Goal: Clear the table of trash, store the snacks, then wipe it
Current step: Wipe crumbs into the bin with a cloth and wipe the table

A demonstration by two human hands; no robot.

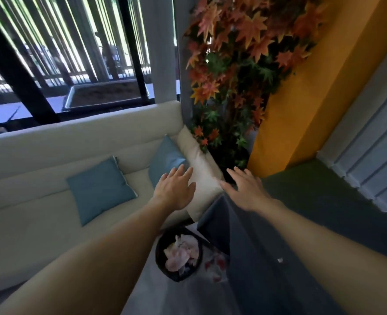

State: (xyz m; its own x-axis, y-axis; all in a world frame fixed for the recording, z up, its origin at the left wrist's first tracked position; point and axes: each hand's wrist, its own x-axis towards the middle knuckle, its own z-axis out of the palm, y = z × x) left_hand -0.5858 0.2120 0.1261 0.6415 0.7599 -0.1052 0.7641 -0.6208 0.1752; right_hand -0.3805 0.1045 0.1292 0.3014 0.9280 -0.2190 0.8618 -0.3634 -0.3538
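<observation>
Both my arms reach forward over the scene. My left hand is open with fingers spread, hovering above the sofa's cream armrest. My right hand is also open and empty, over the far corner of a dark grey table. Below the hands, on the floor beside the table, stands a black round trash bin holding crumpled pinkish-white paper. A small white scrap lies on the table top. No snacks are in view.
A cream sofa with two blue cushions fills the left. A plant with orange and green leaves stands in the corner by a yellow wall. Windows with slats are behind the sofa.
</observation>
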